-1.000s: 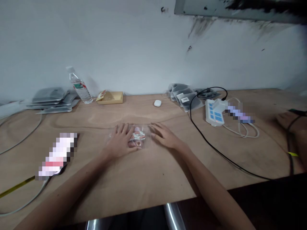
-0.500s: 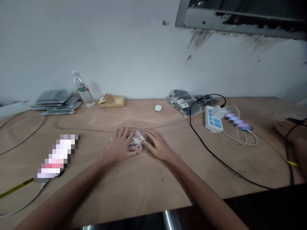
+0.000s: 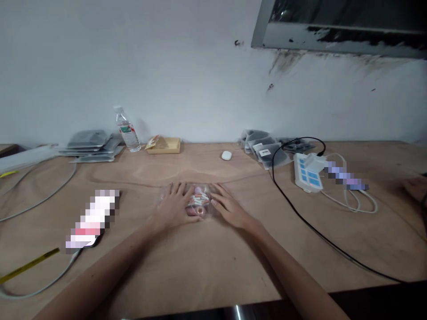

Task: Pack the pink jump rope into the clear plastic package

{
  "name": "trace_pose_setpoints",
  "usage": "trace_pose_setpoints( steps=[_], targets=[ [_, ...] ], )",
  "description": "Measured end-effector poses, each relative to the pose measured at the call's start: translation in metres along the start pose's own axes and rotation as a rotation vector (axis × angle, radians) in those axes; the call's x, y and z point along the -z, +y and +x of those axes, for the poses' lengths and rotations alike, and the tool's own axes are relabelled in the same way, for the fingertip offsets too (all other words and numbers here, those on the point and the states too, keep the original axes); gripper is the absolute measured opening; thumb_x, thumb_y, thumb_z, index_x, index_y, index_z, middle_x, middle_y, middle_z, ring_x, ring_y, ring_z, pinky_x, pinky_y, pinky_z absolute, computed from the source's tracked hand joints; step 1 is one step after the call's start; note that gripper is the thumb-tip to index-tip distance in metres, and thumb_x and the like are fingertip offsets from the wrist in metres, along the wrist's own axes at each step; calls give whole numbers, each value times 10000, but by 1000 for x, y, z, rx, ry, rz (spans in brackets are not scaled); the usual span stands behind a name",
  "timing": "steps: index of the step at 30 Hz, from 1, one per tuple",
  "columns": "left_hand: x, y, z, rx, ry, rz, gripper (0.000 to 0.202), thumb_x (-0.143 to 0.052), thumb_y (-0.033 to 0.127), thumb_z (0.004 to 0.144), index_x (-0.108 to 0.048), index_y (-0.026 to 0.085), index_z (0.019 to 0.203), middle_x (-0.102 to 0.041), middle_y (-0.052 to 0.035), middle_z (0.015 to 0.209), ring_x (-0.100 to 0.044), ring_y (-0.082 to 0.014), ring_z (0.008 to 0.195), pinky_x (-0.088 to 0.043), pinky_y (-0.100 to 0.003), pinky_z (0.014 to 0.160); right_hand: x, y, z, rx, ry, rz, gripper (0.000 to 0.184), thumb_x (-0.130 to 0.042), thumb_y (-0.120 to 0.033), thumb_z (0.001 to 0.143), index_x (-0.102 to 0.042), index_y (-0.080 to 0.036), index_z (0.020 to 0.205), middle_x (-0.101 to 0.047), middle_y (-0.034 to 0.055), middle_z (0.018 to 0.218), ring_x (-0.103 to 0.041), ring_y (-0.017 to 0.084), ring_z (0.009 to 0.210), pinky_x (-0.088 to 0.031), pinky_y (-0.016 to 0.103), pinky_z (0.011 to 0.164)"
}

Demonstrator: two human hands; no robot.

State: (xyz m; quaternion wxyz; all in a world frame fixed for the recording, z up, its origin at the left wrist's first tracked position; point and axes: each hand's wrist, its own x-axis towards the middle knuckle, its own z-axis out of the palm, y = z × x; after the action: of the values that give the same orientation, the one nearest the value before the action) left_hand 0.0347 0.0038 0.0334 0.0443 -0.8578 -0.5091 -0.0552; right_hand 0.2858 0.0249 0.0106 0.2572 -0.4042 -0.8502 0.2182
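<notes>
A small clear plastic bag of red and white small parts lies on the wooden table in the middle. My left hand lies flat on the bag's left side, fingers stretched out. My right hand rests flat against the bag's right side, fingers extended too. Both hands press the bag between them; neither lifts it.
A water bottle, grey pouches and a shallow wooden tray stand along the wall at left. A white earbud case, dark bagged items, a white power strip and a black cable lie right. Another person's hand shows at far right.
My right hand has slid left until it touches the bag; the left hand stays on it. The camera has shifted, moving everything slightly right and down.
</notes>
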Motion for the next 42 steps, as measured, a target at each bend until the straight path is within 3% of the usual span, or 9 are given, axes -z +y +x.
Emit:
trace_pose_setpoints(
  steps=[7,11,15,19,25,28,31,35,42],
  targets=[
    [6,1,-2,62,-2,-19,1005,-533,870,763,-428,199,1503,-443,-216,1522,-384,-434,1416,-234,-623,1168,7,28,2,-113,72,-81,576,-384,-572,1032,-609,-180,1390,-452,161,1559,-345,319,1487,-283,590,1206],
    [13,0,-2,139,28,-48,960,-573,844,763,-466,204,1470,-455,-214,1502,-418,-433,1374,-290,-616,1132,-1,31,4,-98,75,-28,562,-387,-573,1031,-687,-179,1296,-486,164,1533,-384,329,1462,-306,586,1193],
    [13,-4,-1,116,51,-99,936,-557,845,774,-482,207,1455,-482,-202,1472,-422,-424,1359,-296,-605,1130,-4,26,6,-35,112,125,514,-384,-544,1042,-677,-224,1318,-534,134,1494,-457,295,1414,-345,553,1184],
    [4,-5,-1,58,29,-75,970,-540,862,766,-453,214,1482,-462,-197,1497,-387,-434,1396,-241,-627,1157,-2,17,3,32,3,143,576,-369,-584,1040,-547,-232,1459,-460,126,1560,-387,283,1467,-314,543,1204],
    [1,-9,-1,-6,-15,-60,983,-565,811,778,-412,163,1501,-382,-229,1558,-320,-458,1443,-185,-645,1175,-4,14,-2,28,-143,-176,890,-447,-758,927,-296,-198,1601,-231,140,1670,-111,354,1558,-186,595,1236],
    [9,-20,0,-62,-83,-113,947,-621,702,793,-386,130,1509,-361,-231,1577,-319,-432,1455,-188,-614,1189,-4,11,-2,19,-222,-242,1020,-434,-805,896,-173,-145,1628,-156,162,1683,-103,361,1558,-187,569,1245],
    [15,-35,1,-144,-162,-178,899,-637,648,801,-362,205,1534,-350,-160,1611,-323,-379,1472,-231,-567,1189,-4,6,-1,6,-244,-285,1104,-462,-824,867,-126,-99,1629,-145,193,1678,-148,372,1549,-209,548,1245],
    [8,-45,3,-160,-114,-136,905,-561,710,842,-322,231,1573,-271,-138,1657,-267,-369,1506,-188,-563,1203,-4,2,-1,14,-194,-303,989,-428,-762,929,-163,-113,1627,-211,189,1666,-205,352,1539,-242,529,1239],
    [-3,-32,3,-78,-20,-87,905,-481,751,867,-303,235,1590,-294,-106,1652,-239,-388,1515,-147,-607,1205,-8,1,-3,12,-165,-327,910,-345,-712,984,-221,-62,1607,-245,207,1651,-223,356,1533,-251,524,1239]
  ],
)
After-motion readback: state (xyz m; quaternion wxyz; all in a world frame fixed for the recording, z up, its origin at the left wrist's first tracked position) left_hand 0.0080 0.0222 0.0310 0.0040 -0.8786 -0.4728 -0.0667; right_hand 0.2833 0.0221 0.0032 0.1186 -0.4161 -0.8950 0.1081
